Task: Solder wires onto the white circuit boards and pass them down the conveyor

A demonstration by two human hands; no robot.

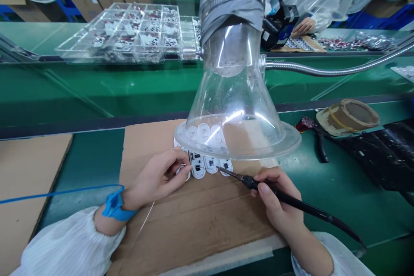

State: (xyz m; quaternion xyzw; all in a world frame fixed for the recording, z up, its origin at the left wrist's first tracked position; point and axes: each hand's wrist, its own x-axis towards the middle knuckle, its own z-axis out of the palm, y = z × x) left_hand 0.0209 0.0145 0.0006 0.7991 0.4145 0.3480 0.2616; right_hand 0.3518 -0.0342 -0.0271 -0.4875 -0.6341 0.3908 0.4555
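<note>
White gathered sleeves (67, 241) enter at the bottom of the view; a blue wrist strap (114, 206) circles the left wrist, and its blue cord (54, 194) runs off left across the green tabletop (87, 159), probably to keep static away from the electronics. Just in front of the clear fume hood (233, 108), the left hand (157, 177) has its grip pressed together, pinching a fine solder wire (190, 166) that leads toward the near edge of a white LED board strip (210, 164); the right hand (278, 200) has its grip closed around the black handle of a soldering iron (291, 196), held like a pen for fine control. The strip lies flat on a cardboard sheet (155, 138), partly under the hood's front rim, with its long axis running roughly sideways; the hood seems placed low there to catch fumes at the joint. The iron's long axis slants from lower right to upper left, its metal tip (223, 171) pointing at the strip and meeting the wire's end. Right of the hood lie side cutters (320, 146) and a tape roll (347, 116); behind it sit a clear tray of boards (129, 30) and a co-worker's hand (303, 26).
</note>
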